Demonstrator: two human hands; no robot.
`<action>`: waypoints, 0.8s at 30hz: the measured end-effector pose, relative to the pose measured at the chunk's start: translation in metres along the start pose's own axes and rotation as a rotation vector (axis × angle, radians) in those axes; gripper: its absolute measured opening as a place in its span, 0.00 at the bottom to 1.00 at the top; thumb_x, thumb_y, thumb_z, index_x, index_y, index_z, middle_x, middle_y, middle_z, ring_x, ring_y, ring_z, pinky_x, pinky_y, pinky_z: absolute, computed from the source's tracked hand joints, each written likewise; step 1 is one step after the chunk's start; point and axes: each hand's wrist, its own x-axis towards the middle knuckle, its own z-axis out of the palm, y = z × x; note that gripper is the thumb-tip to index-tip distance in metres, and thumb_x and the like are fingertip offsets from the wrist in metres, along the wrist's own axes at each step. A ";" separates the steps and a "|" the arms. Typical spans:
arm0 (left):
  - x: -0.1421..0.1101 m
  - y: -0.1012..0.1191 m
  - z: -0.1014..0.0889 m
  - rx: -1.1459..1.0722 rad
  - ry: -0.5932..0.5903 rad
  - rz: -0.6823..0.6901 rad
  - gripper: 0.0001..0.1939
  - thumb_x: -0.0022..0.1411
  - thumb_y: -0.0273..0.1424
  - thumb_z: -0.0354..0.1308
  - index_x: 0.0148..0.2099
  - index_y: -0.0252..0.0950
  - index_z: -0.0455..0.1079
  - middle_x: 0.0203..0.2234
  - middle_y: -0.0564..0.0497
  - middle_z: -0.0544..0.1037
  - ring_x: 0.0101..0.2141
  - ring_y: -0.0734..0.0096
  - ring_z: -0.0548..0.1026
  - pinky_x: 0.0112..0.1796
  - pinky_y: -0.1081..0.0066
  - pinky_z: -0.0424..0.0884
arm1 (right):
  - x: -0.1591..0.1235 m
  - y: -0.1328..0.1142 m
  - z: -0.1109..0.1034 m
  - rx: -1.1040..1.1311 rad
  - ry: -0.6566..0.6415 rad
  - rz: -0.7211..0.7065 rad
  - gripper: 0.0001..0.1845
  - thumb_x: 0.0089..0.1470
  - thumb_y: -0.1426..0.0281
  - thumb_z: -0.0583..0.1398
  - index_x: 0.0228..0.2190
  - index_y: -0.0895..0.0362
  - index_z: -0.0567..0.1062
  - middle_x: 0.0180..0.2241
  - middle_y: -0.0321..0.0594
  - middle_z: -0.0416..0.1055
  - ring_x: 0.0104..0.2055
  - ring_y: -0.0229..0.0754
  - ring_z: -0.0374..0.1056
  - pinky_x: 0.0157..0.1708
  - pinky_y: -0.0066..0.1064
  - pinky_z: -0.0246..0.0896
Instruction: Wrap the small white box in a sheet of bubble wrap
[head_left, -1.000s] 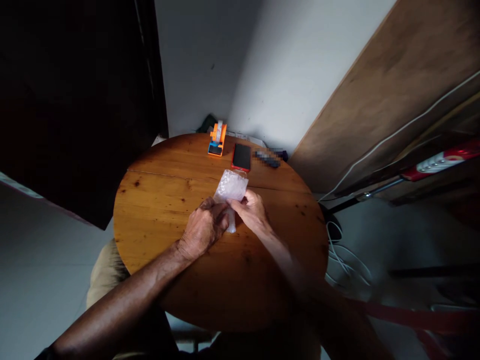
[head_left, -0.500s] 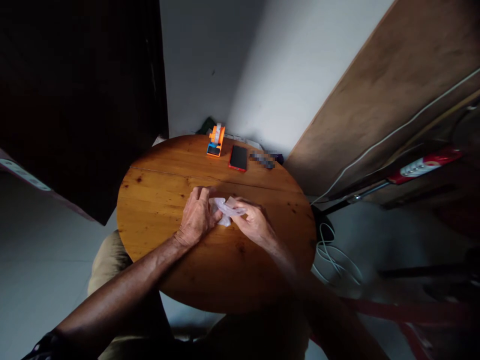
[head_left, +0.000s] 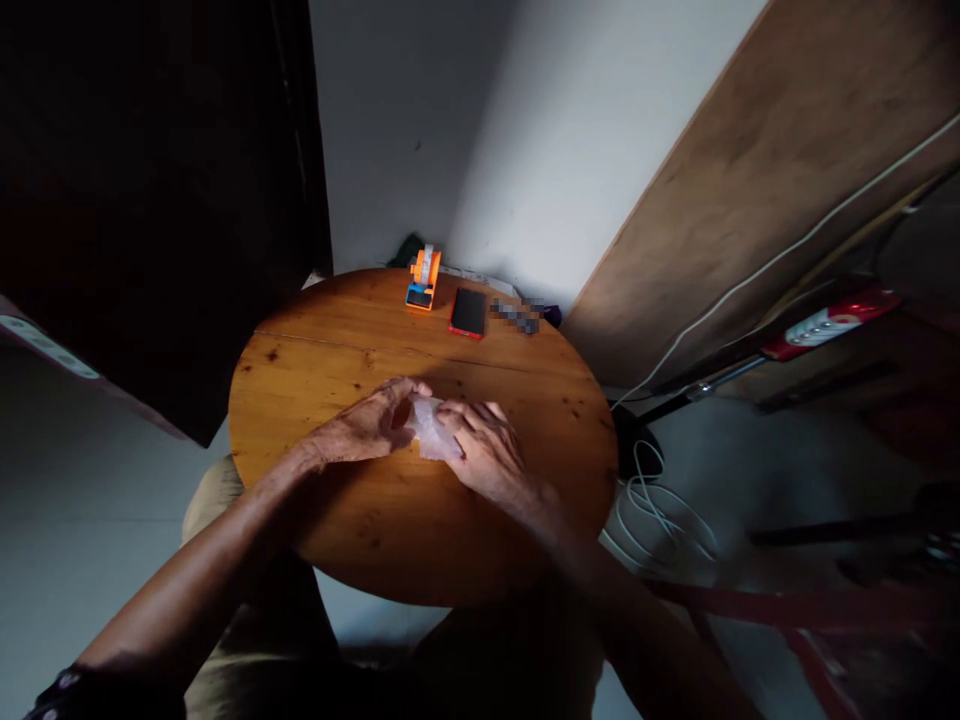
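Note:
A small translucent white piece of bubble wrap [head_left: 436, 436] is held between my two hands just over the wooden table [head_left: 300, 375]. My left hand [head_left: 371, 422] curves its fingers and thumb around the left edge of the wrap. My right hand [head_left: 491, 452] covers the right part, its fingers bent over the top and its thumb hidden underneath. The wrap looks folded; whether anything lies inside it cannot be seen. Beyond my hands stand an orange and blue tape dispenser [head_left: 424, 277] and a phone with a red edge [head_left: 469, 313].
A blurred-out dark item [head_left: 516, 316] lies right of the phone. Behind the table is a pale wall [head_left: 540, 150]. On the right, a red and silver pole [head_left: 829, 325] slants over loose white cables [head_left: 660, 505] on the floor. A dark door-like panel [head_left: 165, 200] rises at left.
The bubble wrap, earlier held up flat, has been folded smaller and lowered nearer to me. My left hand has turned to its left edge, and my right hand now lies over it.

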 end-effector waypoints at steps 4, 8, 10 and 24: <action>-0.001 -0.001 -0.008 0.189 -0.012 0.081 0.29 0.52 0.25 0.61 0.57 0.40 0.66 0.48 0.47 0.72 0.50 0.62 0.72 0.54 0.60 0.69 | -0.002 0.002 0.003 0.002 0.026 -0.017 0.20 0.55 0.79 0.58 0.50 0.55 0.73 0.53 0.46 0.72 0.50 0.49 0.67 0.51 0.41 0.60; -0.001 -0.010 -0.007 0.267 -0.011 0.178 0.26 0.50 0.22 0.62 0.53 0.38 0.68 0.57 0.41 0.67 0.59 0.56 0.66 0.57 0.56 0.66 | -0.006 0.003 0.009 0.023 0.070 -0.026 0.20 0.57 0.80 0.56 0.49 0.56 0.74 0.53 0.48 0.71 0.51 0.48 0.67 0.52 0.40 0.62; -0.002 -0.015 -0.005 0.289 -0.017 0.238 0.27 0.50 0.21 0.62 0.54 0.38 0.67 0.63 0.39 0.62 0.64 0.54 0.61 0.60 0.54 0.63 | -0.007 0.003 0.012 0.045 0.076 -0.014 0.20 0.58 0.80 0.55 0.49 0.54 0.74 0.53 0.46 0.71 0.52 0.48 0.67 0.53 0.41 0.62; 0.032 -0.006 0.012 -0.286 0.070 -0.124 0.10 0.56 0.33 0.60 0.38 0.33 0.73 0.33 0.48 0.79 0.33 0.68 0.76 0.34 0.70 0.72 | 0.032 0.049 -0.001 0.849 -0.150 0.239 0.08 0.54 0.69 0.61 0.37 0.57 0.78 0.35 0.38 0.77 0.37 0.41 0.73 0.39 0.32 0.68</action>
